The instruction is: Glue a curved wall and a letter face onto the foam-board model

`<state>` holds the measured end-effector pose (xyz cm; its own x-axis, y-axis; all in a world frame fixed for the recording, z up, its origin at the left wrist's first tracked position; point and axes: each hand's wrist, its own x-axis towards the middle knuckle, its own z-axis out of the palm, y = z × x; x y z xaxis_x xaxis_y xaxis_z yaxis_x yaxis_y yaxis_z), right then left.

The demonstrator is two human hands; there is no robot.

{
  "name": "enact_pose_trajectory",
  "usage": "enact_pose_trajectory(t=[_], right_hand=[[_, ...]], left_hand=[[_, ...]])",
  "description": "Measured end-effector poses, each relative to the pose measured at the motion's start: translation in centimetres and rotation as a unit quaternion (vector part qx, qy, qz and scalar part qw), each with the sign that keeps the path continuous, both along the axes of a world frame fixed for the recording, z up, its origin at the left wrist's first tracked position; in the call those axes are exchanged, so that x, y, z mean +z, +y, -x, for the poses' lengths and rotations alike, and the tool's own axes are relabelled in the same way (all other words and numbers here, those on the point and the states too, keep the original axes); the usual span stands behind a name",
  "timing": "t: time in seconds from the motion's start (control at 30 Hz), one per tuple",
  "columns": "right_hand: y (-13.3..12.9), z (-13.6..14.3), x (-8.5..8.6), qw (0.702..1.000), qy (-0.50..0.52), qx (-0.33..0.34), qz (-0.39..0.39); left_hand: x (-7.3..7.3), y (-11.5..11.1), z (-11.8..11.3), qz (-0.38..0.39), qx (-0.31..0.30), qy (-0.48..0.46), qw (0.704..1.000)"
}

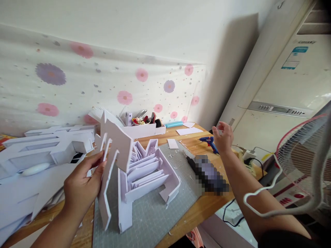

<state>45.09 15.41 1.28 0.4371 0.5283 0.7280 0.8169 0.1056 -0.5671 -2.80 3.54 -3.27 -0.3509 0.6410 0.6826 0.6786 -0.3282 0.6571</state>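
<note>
My left hand (84, 182) pinches a white foam board piece (121, 144) with slots and angled edges, raised over the left part of the cutting mat. Behind and beside it, a white foam board model (152, 177) with a curved wall and several thin inner strips sits on the grey cutting mat (147, 224). My right hand (223, 137) is lifted near the table's right side, fingers loosely bent and apart, with nothing visible in them. Just left of that wrist lies a blue glue gun (210, 143) on the wood.
At left stand larger white foam board structures (46, 148) and sheets, with a white oval object (36, 168). A white box (142, 130) of small items stands against the wall. A blurred dark object (209, 174) lies at the mat's right edge. A fan (305, 151) stands at far right.
</note>
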Motion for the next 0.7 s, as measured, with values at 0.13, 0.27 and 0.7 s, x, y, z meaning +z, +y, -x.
enact_pose_trajectory(t=[0.13,0.27,0.7], right_hand=[[-3.5,9.9,2.2,0.916,0.05,0.396,0.05],[-7.2,18.1,2.9,0.791,0.07,0.575,0.199],[-3.5,17.9,-1.1,0.776,0.3,0.453,0.32]], left_hand=[[0.8,-0.6,-0.7,-0.106,-0.093,0.227,0.964],[1.3,-1.2,-1.5,-0.142,-0.128,0.356,0.915],[1.4,-0.7,-0.1,0.066,-0.026,0.021,0.997]])
